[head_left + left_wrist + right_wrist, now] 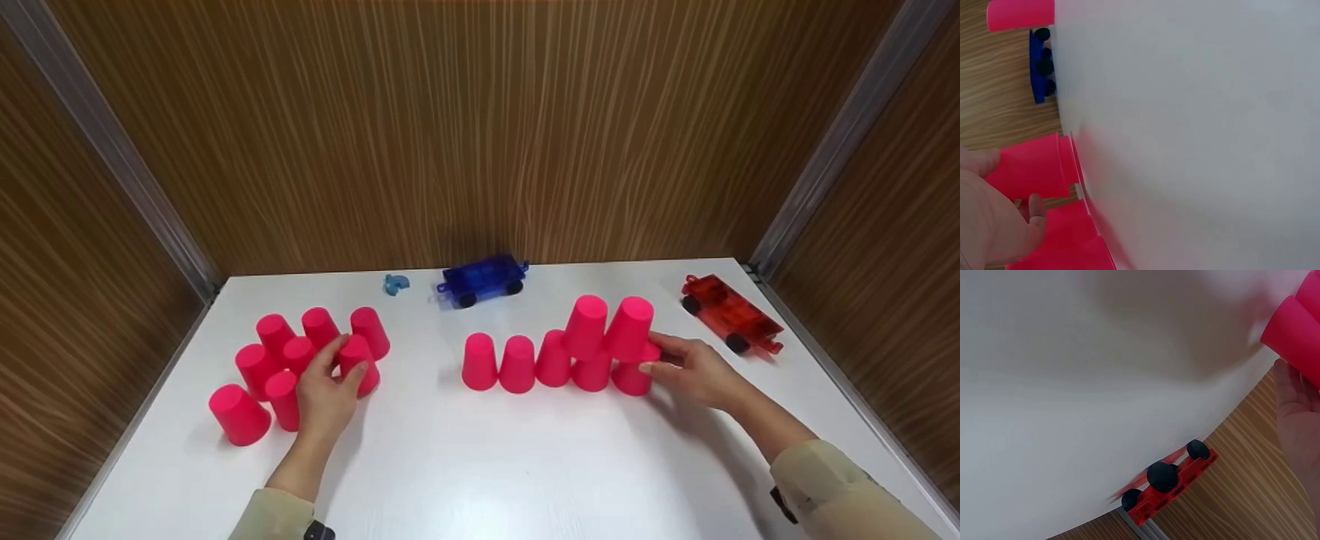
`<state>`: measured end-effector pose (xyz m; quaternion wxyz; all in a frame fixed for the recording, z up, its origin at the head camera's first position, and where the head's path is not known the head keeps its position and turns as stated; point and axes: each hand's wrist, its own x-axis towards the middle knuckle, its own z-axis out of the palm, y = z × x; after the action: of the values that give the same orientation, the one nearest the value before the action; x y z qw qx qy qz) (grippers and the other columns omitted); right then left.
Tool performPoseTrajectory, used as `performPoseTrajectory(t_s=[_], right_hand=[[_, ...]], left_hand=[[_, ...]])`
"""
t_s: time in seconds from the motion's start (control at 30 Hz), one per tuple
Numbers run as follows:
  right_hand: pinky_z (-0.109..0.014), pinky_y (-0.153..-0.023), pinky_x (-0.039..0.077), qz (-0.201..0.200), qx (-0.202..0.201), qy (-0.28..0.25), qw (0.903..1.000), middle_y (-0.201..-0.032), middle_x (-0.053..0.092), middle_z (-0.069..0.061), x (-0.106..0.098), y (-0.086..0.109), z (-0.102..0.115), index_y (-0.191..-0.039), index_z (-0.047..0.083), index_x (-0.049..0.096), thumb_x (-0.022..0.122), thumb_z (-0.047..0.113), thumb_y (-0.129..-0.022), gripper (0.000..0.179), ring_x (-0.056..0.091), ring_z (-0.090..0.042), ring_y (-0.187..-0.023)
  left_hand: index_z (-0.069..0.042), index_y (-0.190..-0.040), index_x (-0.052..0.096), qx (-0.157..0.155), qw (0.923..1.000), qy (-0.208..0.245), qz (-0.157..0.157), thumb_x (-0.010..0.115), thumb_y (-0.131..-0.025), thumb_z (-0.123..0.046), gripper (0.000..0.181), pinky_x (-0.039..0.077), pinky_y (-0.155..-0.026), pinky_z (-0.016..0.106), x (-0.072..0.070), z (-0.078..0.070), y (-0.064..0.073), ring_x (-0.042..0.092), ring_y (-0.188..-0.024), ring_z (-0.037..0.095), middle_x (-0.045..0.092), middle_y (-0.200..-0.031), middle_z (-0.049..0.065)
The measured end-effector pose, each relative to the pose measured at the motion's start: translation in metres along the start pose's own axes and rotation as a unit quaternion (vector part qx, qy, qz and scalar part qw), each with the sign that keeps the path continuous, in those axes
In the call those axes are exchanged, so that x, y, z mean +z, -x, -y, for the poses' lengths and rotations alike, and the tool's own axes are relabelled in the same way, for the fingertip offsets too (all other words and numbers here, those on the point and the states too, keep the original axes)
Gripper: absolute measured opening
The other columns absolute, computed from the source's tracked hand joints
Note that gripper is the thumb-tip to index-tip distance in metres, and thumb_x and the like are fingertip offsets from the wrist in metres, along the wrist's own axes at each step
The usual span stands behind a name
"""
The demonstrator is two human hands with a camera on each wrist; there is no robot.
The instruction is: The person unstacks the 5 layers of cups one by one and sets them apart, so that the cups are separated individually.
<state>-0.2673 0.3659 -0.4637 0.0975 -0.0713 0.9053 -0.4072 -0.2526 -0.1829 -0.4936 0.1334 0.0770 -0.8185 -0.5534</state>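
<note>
On the left, my left hand (328, 394) grips an upside-down pink cup (360, 369), thumb on its near side and fingers behind. The left wrist view shows that cup (1030, 169) close to the tabletop, with more pink beside the hand. On the right, a row of several upside-down pink cups (480, 364) carries two more cups on top. My right hand (697, 371) is at the row's right end, pinching the lower edge of the upper right cup (630, 326) between thumb and fingers. A lower cup (632, 379) stands beneath it.
Several loose pink cups (240, 415) stand upside down around the left hand. At the back are a blue toy wagon (482, 280) and a small light-blue piece (395, 284). A red toy wagon (733, 313) lies beyond the right hand. Wood-grain panels (480, 135) enclose the white table (480, 472).
</note>
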Motion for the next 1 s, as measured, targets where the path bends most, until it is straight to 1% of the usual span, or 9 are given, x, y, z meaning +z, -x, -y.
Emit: performPoseTrajectory(t_s=[0.23,0.37,0.6,0.8,1.0], right_hand=[[-0.046,-0.103,0.056,-0.007,-0.003,0.005,1.0,-0.151,0.058,-0.021,0.001,-0.0006,-0.0014,-0.164,0.005,0.039,0.074,0.037,-0.101,0.079,0.054,-0.045,-0.139],[-0.047,-0.105,0.055,-0.013,-0.011,0.01,0.9998,-0.151,0.057,-0.022,0.0024,-0.0011,-0.0023,-0.163,0.003,0.04,0.073,0.034,-0.102,0.076,0.054,-0.046,-0.139],[-0.046,-0.105,0.055,-0.011,-0.017,0.008,0.9998,-0.151,0.057,-0.023,0.0018,-0.0002,-0.0016,-0.162,0.002,0.04,0.073,0.033,-0.102,0.075,0.054,-0.046,-0.138],[-0.044,-0.104,0.056,-0.009,-0.007,0.008,0.9999,-0.152,0.056,-0.022,0.0011,0.0003,-0.0009,-0.163,0.003,0.039,0.073,0.034,-0.102,0.076,0.053,-0.046,-0.139],[-0.047,-0.105,0.055,-0.005,0.002,0.003,1.0,-0.152,0.056,-0.021,0.0008,-0.0002,-0.0009,-0.164,0.005,0.038,0.074,0.037,-0.101,0.079,0.053,-0.045,-0.139]], left_hand=[[-0.011,-0.158,0.049,-0.001,1.0,-0.008,0.002,0.078,-0.097,-0.012,0.067,0.053,-0.107,0.052,-0.0004,0.0021,-0.0008,0.045,-0.144,0.038,0.051,-0.154,0.015],[-0.01,-0.158,0.048,-0.005,1.0,-0.006,0.005,0.076,-0.098,-0.01,0.067,0.053,-0.106,0.053,-0.001,0.003,-0.0022,0.045,-0.144,0.039,0.051,-0.154,0.017],[-0.01,-0.159,0.048,-0.016,0.9998,-0.005,0.006,0.077,-0.098,-0.011,0.067,0.052,-0.107,0.054,-0.0024,0.0027,-0.0023,0.044,-0.145,0.039,0.05,-0.154,0.017],[-0.01,-0.159,0.048,-0.013,0.9998,-0.014,0.0,0.077,-0.098,-0.012,0.067,0.052,-0.108,0.053,-0.0025,0.0045,-0.0027,0.044,-0.145,0.039,0.05,-0.154,0.016],[-0.01,-0.159,0.047,-0.007,0.9999,-0.013,-0.001,0.076,-0.098,-0.012,0.068,0.052,-0.108,0.052,-0.0013,0.0073,-0.0028,0.043,-0.146,0.039,0.05,-0.155,0.016]])
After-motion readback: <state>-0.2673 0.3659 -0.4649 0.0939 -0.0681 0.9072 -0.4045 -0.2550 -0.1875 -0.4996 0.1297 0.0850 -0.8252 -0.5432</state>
